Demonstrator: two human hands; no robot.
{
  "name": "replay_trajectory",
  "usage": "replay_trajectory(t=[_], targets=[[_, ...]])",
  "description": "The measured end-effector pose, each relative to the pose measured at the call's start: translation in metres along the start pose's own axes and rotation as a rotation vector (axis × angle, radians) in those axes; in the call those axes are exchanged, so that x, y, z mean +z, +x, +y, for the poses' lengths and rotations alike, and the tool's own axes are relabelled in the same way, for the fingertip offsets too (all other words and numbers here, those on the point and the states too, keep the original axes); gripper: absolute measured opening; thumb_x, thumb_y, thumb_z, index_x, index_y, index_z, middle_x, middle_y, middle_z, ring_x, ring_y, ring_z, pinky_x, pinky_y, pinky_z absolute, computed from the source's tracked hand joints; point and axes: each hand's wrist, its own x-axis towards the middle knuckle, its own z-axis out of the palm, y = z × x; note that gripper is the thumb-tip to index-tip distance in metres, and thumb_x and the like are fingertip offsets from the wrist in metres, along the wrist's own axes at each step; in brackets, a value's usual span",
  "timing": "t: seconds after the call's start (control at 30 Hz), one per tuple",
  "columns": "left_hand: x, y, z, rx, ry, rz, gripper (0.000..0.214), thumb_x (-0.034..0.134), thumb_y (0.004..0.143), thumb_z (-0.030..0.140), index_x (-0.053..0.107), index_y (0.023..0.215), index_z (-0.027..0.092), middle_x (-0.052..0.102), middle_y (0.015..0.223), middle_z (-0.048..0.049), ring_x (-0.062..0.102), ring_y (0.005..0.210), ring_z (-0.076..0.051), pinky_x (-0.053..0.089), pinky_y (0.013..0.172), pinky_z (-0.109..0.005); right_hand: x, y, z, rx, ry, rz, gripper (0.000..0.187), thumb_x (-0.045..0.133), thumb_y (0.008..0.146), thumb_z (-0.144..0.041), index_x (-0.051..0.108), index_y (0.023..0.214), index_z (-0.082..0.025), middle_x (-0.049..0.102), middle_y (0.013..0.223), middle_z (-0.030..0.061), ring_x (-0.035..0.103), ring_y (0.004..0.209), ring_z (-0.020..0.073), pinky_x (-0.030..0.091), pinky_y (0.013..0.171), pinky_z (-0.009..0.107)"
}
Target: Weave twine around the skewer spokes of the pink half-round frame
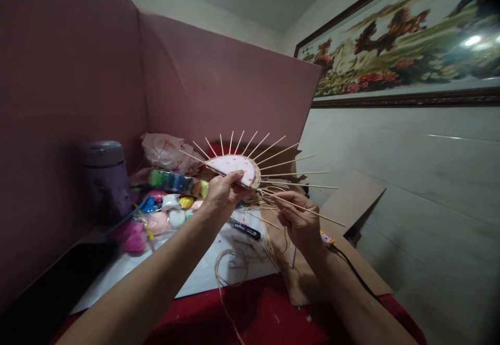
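Observation:
My left hand (224, 193) grips a half-round piece (232, 167) covered in white cloth with small red-pink spots, its thumb lying on the front. Several thin wooden sticks (295, 174) fan out from the curved edge, and twine is wound along that rim. At the lower right end of the curve, my right hand (297, 217) is closed, fingertips pinching close to the lowest stick and the twine there. A loose length of twine (231, 269) loops over the white sheet and trails down over the red cloth. Exactly what the right fingertips pinch is partly hidden.
A dark-handled tool (245, 228) lies on the white sheet (195, 277). Bags of coloured clay (158, 222) and a purple flask (105, 178) stand at left. Brown cardboard (307, 282) with a black cord (355, 272) is at right. Pink panels (226, 90) rise behind.

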Motion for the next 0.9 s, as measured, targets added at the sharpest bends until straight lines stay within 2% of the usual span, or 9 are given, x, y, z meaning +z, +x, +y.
replay_trajectory(t=[0.13, 0.23, 0.33, 0.57, 0.9], targets=[[-0.0007, 0.0005, 0.0019, -0.007, -0.012, -0.006, 0.012, 0.064, 0.062, 0.005, 0.057, 0.071, 0.009, 0.061, 0.061, -0.0041, 0.056, 0.052, -0.011, 0.055, 0.050, -0.028, -0.0019, 0.0024, -0.0014, 0.009, 0.012, -0.046, 0.019, 0.064, 0.070, -0.033, 0.062, 0.081, -0.017, 0.039, 0.048, -0.0063, 0.029, 0.039, 0.0057, 0.021, 0.037, 0.021], [-0.0017, 0.0010, 0.0032, 0.001, -0.007, -0.027, 0.013, 0.065, 0.062, 0.006, 0.057, 0.072, 0.009, 0.061, 0.060, -0.0035, 0.056, 0.052, -0.011, 0.054, 0.049, -0.026, -0.0024, 0.0035, -0.0025, 0.031, 0.098, -0.132, 0.016, 0.063, 0.072, -0.032, 0.059, 0.078, -0.018, 0.041, 0.051, -0.0060, 0.035, 0.043, 0.0063, 0.026, 0.041, 0.021], [-0.0027, 0.0012, 0.0035, 0.020, 0.008, -0.065, 0.014, 0.066, 0.061, 0.008, 0.058, 0.073, 0.009, 0.062, 0.063, -0.0037, 0.056, 0.053, -0.011, 0.053, 0.049, -0.026, -0.0009, 0.0033, -0.0052, 0.069, 0.182, -0.160, 0.014, 0.062, 0.072, -0.029, 0.057, 0.079, -0.018, 0.042, 0.052, -0.0059, 0.037, 0.046, 0.0069, 0.028, 0.044, 0.021], [-0.0030, 0.0014, 0.0029, 0.044, 0.025, -0.122, 0.016, 0.065, 0.062, 0.008, 0.058, 0.077, 0.010, 0.063, 0.070, -0.0044, 0.058, 0.058, -0.013, 0.053, 0.050, -0.029, -0.0021, 0.0012, -0.0075, 0.084, 0.152, -0.212, 0.016, 0.064, 0.070, -0.029, 0.058, 0.079, -0.017, 0.039, 0.052, -0.0068, 0.030, 0.044, 0.0053, 0.020, 0.041, 0.019], [-0.0041, 0.0006, 0.0025, -0.002, 0.052, -0.174, 0.014, 0.067, 0.062, 0.009, 0.059, 0.074, 0.009, 0.062, 0.064, -0.0028, 0.056, 0.053, -0.011, 0.052, 0.046, -0.025, -0.0039, 0.0004, -0.0065, 0.152, 0.247, -0.215, 0.011, 0.067, 0.068, -0.026, 0.064, 0.068, -0.016, 0.037, 0.045, -0.0073, 0.022, 0.038, 0.0029, 0.014, 0.036, 0.018]])
